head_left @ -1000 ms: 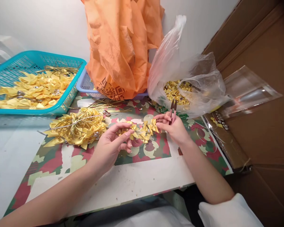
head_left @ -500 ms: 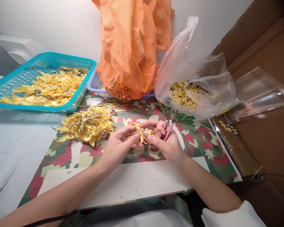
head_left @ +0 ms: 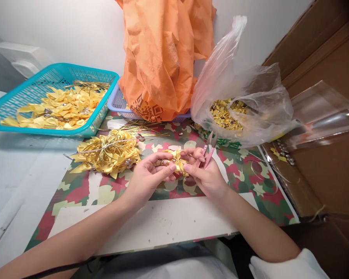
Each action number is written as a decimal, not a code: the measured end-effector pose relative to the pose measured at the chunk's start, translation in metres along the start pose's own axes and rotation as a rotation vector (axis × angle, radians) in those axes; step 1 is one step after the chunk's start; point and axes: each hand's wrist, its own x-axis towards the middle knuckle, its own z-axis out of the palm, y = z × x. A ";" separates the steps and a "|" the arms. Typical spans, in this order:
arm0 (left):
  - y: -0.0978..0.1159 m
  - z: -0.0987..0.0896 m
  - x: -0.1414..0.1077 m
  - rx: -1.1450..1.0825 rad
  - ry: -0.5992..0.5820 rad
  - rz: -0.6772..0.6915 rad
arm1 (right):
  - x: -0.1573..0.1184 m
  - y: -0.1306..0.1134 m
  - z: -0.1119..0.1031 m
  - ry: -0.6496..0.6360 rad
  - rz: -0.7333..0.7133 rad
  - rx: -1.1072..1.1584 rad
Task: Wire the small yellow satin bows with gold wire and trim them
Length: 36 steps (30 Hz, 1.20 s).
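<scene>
Between my two hands, above the camouflage-patterned table cover, is a yellow ribbon bow [head_left: 178, 163] with gold wire about it. My left hand [head_left: 151, 172] pinches its left side between thumb and fingers. On the other side my right hand [head_left: 208, 172] pinches the bow with thumb and fingertip. Pink-handled pliers or snips [head_left: 208, 151] are tucked in the same right hand, jaws pointing up and away from me. To the left of my hands lies a bundle of yellow ribbon bows [head_left: 116, 155] tied round with gold wires and silvery beads.
A turquoise basket [head_left: 100, 110] of yellow ribbon pieces stands at the left. An orange bag [head_left: 159, 58] rests on a lilac basket [head_left: 116, 101] at the back. Right of it, a clear plastic bag [head_left: 267, 104] holds small gold pieces. Loose gold wires [head_left: 145, 127] lie behind the bundle.
The bow between my fingers has turned, so more of its loops and the gold wire at its left show. The pliers have tilted slightly in my right hand.
</scene>
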 end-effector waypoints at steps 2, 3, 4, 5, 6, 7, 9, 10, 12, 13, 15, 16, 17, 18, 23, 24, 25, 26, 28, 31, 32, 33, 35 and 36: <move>0.000 0.000 0.000 -0.004 0.000 -0.022 | 0.000 -0.001 0.001 0.010 0.048 0.047; -0.001 0.000 -0.001 -0.004 -0.002 -0.039 | -0.001 -0.001 0.002 0.013 0.073 0.074; -0.001 0.000 -0.001 -0.003 -0.003 -0.056 | -0.001 -0.002 0.003 0.015 0.097 0.106; -0.002 -0.001 -0.001 0.000 -0.005 -0.069 | -0.001 -0.002 0.003 0.015 0.120 0.139; -0.002 -0.001 -0.001 0.003 -0.005 -0.077 | 0.000 -0.002 0.004 0.013 0.144 0.172; -0.002 -0.001 -0.001 0.006 -0.004 -0.081 | 0.000 -0.002 0.004 0.013 0.168 0.202; -0.003 -0.001 -0.001 0.011 -0.001 -0.072 | 0.000 -0.001 0.004 0.024 0.221 0.250; -0.002 -0.002 -0.001 0.011 0.003 -0.064 | 0.001 0.000 0.003 0.038 0.249 0.265; -0.002 -0.002 -0.001 0.012 0.012 -0.046 | 0.001 0.001 0.002 0.082 0.299 0.280; -0.001 -0.001 -0.001 0.014 0.015 -0.036 | 0.002 0.002 0.002 0.107 0.315 0.283; -0.001 -0.001 -0.002 0.018 0.024 -0.010 | 0.002 0.004 0.001 0.149 0.329 0.281; -0.001 -0.001 -0.002 0.020 0.027 0.004 | 0.002 0.005 0.002 0.165 0.329 0.278; -0.001 -0.001 -0.002 0.023 0.027 0.018 | 0.002 0.005 0.002 0.178 0.326 0.274; -0.001 -0.001 -0.002 0.027 0.025 0.029 | 0.002 0.006 0.002 0.186 0.323 0.267; -0.002 -0.002 -0.002 0.042 0.019 0.055 | 0.003 0.003 0.001 0.203 0.247 0.184; -0.002 -0.002 -0.002 0.039 0.022 0.063 | 0.003 0.001 0.000 0.215 0.209 0.150; -0.001 -0.002 -0.002 0.032 0.023 0.071 | 0.002 0.000 -0.001 0.228 0.163 0.109; 0.000 -0.002 -0.002 0.025 0.018 0.078 | 0.002 -0.001 -0.001 0.237 0.111 0.061; 0.000 -0.001 -0.003 0.011 -0.010 0.082 | -0.001 -0.002 -0.001 0.219 0.003 -0.064; 0.000 0.001 -0.004 0.023 -0.070 0.037 | -0.007 -0.003 0.003 0.088 -0.091 -0.309; -0.001 0.002 -0.005 0.030 -0.077 0.018 | -0.009 -0.003 0.004 0.019 -0.103 -0.393; -0.001 0.003 -0.005 0.036 -0.076 0.004 | -0.011 -0.004 0.006 -0.049 -0.114 -0.475; -0.002 0.004 -0.005 0.041 -0.064 -0.007 | -0.013 -0.005 0.007 -0.159 -0.146 -0.612; -0.002 0.004 -0.005 0.035 -0.060 -0.006 | -0.014 -0.006 0.007 -0.196 -0.166 -0.665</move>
